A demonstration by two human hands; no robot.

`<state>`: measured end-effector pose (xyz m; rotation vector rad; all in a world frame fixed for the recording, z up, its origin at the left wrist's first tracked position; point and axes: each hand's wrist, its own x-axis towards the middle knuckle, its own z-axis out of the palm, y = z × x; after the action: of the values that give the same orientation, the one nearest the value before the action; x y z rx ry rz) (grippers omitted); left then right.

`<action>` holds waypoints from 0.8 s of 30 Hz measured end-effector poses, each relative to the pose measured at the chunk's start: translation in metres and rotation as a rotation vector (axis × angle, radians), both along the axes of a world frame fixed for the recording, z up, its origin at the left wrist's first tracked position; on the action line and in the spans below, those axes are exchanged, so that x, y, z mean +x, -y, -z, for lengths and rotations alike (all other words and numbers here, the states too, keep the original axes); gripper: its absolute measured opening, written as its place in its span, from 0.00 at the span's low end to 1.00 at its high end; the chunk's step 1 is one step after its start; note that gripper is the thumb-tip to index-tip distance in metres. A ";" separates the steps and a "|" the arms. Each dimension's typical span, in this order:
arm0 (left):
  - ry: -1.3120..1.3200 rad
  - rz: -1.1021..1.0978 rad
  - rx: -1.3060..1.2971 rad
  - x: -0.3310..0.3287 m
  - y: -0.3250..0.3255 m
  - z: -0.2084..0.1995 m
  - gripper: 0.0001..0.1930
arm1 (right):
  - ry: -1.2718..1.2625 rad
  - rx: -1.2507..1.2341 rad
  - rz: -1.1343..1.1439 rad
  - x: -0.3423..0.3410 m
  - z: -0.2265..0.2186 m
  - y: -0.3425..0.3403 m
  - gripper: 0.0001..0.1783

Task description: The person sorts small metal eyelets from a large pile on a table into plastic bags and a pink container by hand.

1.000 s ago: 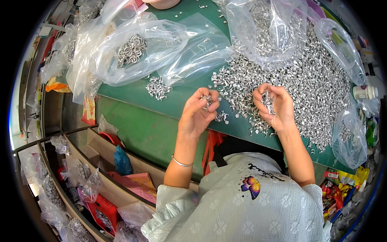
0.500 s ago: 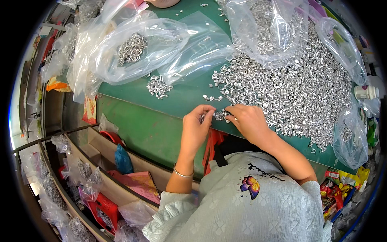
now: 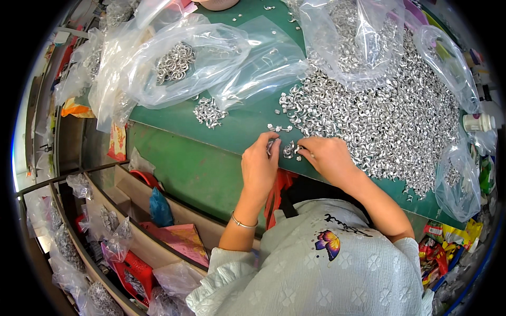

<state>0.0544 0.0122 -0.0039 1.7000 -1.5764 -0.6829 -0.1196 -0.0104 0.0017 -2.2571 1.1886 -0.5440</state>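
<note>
My left hand (image 3: 259,162) is at the near edge of the green table, its thumb and fingers curled around small silvery metal pieces (image 3: 270,146) that show between them. To its right, my right hand (image 3: 328,159) pinches a small silvery metal piece at the fingertips, partly hidden. Between the hands a few loose pieces (image 3: 288,150) lie on the tabletop. Just beyond them is a short row of small pieces (image 3: 279,128). A large heap of curved silvery metal pieces (image 3: 390,121) spreads over the right of the table, close to my right hand.
Farther left are a small pile of pieces (image 3: 210,112) and a clear plastic bag (image 3: 221,45) with metal rings (image 3: 176,63) in it. Another clear bag (image 3: 348,47) lies on the heap. A white bottle (image 3: 478,122) stands at the right. Below left are brown compartments (image 3: 124,221) with bagged parts.
My left hand has drawn slightly away from the right, widening the gap between them and showing more of the loose pieces. The right hand has hardly moved.
</note>
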 end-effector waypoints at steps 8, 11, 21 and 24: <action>-1.328 -0.053 0.448 0.015 -0.001 -0.009 0.15 | 1.198 1.213 0.072 -0.031 -0.017 0.019 0.12; -1.234 -0.070 0.400 0.012 -0.004 -0.006 0.17 | 1.362 1.306 0.186 -0.035 -0.019 0.023 0.15; -0.070 0.249 0.066 -0.016 -0.014 -0.007 0.05 | 1.046 1.070 0.376 -0.040 -0.029 0.029 0.17; 0.035 0.157 -0.047 -0.012 -0.004 -0.005 0.05 | 0.874 0.867 0.418 -0.041 -0.031 0.030 0.13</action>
<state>0.0420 0.0163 0.0006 1.5734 -1.7509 -0.6911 -0.1605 -0.0402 0.0323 -0.8749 1.0890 -0.8369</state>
